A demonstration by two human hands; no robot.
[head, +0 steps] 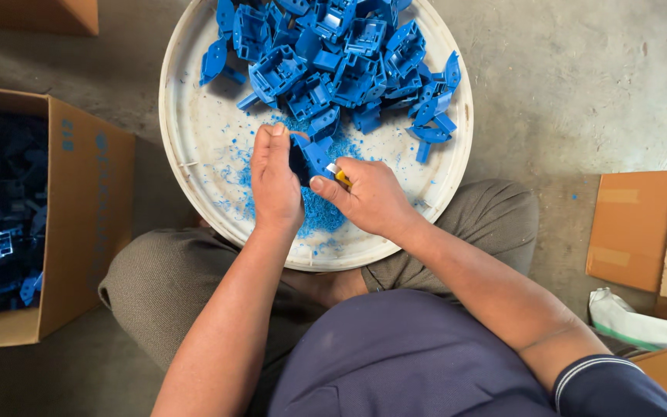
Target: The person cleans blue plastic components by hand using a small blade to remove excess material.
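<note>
The left hand (274, 181) grips a blue part (310, 154); the right hand (368, 197), just right of it, grips a yellow knife (340, 176).

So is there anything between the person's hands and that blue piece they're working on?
No. The left hand already grips the blue plastic part directly, and the right hand presses a small yellow-handled tool against it. Nothing visible sits between them; the pile of blue parts lies farther back in the round tray.
</note>
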